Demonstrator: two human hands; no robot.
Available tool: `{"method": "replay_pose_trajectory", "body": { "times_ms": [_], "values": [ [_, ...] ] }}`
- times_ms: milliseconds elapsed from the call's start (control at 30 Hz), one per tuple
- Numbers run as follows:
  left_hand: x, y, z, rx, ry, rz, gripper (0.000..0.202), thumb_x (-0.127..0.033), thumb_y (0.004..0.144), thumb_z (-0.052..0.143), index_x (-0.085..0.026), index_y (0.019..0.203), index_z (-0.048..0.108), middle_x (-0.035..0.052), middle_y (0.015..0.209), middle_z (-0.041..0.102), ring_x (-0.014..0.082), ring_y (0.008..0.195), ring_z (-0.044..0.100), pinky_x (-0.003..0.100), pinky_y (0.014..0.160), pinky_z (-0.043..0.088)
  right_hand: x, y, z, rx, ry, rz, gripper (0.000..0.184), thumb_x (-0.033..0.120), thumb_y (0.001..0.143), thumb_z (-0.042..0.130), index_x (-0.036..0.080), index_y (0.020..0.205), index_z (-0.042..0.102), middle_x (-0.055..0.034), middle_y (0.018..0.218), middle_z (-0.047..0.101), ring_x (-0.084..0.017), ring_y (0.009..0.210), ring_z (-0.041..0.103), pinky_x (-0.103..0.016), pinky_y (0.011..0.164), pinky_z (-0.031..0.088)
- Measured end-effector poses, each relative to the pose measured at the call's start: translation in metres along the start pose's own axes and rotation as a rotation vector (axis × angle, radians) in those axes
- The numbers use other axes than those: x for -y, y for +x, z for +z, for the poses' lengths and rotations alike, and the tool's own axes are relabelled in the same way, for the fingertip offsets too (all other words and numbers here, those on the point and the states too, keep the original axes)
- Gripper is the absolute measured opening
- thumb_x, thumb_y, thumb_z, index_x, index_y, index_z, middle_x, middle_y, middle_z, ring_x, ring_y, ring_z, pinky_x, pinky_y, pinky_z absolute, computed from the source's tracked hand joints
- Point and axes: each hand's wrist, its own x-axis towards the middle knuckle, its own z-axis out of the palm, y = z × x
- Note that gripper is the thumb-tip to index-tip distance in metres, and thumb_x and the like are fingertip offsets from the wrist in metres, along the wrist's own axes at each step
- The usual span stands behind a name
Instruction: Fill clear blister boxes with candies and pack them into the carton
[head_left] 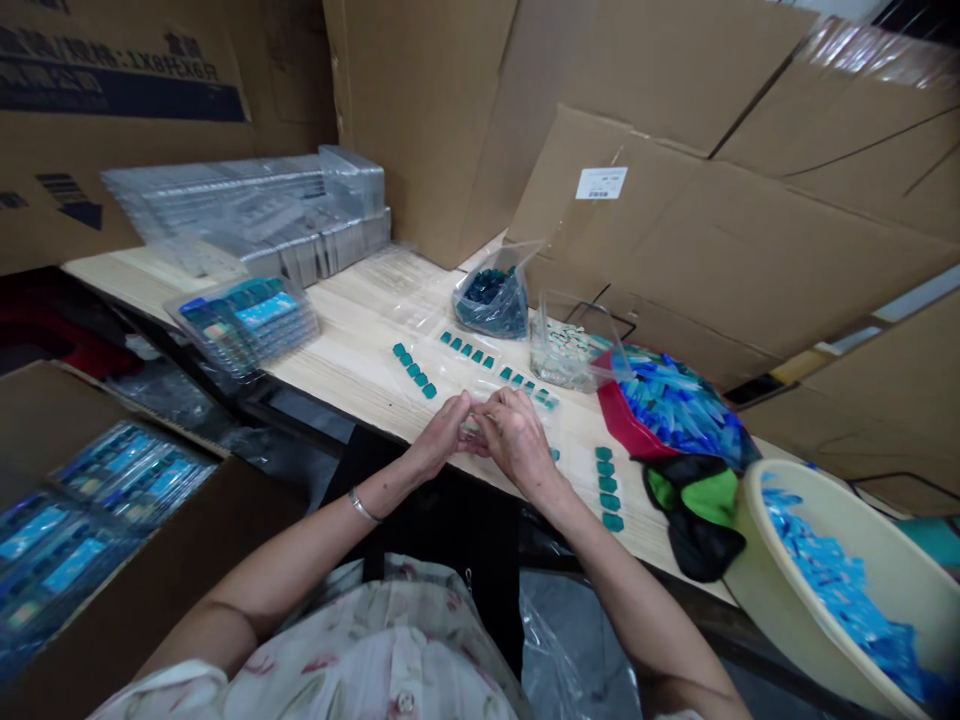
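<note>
Now your left hand (441, 436) and right hand (519, 442) touch curled fingertips near small teal pieces (525, 383); any grip is unclear.

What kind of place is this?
Probably a small packing workshop: cardboard boxes wall in a wooden bench, clear trays are stacked on it, and teal parts lie in rows along it.

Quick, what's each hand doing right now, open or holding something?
Left hand: fingers pinched shut; anything held is too small to tell.
Right hand: fingers pinched shut, tips meeting the left's; contents cannot be told.
</note>
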Motion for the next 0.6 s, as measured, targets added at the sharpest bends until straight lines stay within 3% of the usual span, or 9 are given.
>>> {"method": "replay_pose_trajectory", "body": {
  "times_ms": [200, 367, 600],
  "values": [
    [-0.002, -0.001, 0.002, -0.046, -0.005, -0.013, 0.037, -0.049, 0.086, 0.049, -0.014, 0.098, 0.054, 0.0036, 0.075, 0.062, 0.0153, 0.061, 0.063, 0.032, 0.060, 0.054, -0.002, -0.009, 0.013, -0.149, 0.119, 0.086, 0.013, 0.015, 0.084, 0.053, 0.018, 0.078, 0.064, -0.0053, 0.080, 0.059, -0.020, 0.082, 0.052, -0.032, 0.077, 0.043],
    [-0.004, 0.001, -0.001, -0.057, -0.009, -0.003, 0.036, -0.047, 0.088, 0.046, -0.014, 0.101, 0.052, 0.0066, 0.082, 0.064, 0.0163, 0.063, 0.065, 0.034, 0.063, 0.055, -0.006, -0.011, 0.013, -0.174, 0.125, 0.015, 0.014, 0.020, 0.085, 0.054, 0.019, 0.093, 0.067, -0.0056, 0.084, 0.055, -0.019, 0.083, 0.051, -0.034, 0.077, 0.043],
    [-0.012, 0.001, 0.001, -0.056, 0.031, 0.008, 0.037, -0.047, 0.086, 0.049, -0.014, 0.103, 0.052, 0.0064, 0.083, 0.062, 0.0159, 0.062, 0.064, 0.035, 0.061, 0.055, -0.004, -0.005, 0.004, -0.107, -0.030, -0.039, 0.019, 0.020, 0.089, 0.050, 0.017, 0.085, 0.068, -0.0069, 0.079, 0.055, -0.020, 0.080, 0.048, -0.033, 0.074, 0.041]
  ]
}}
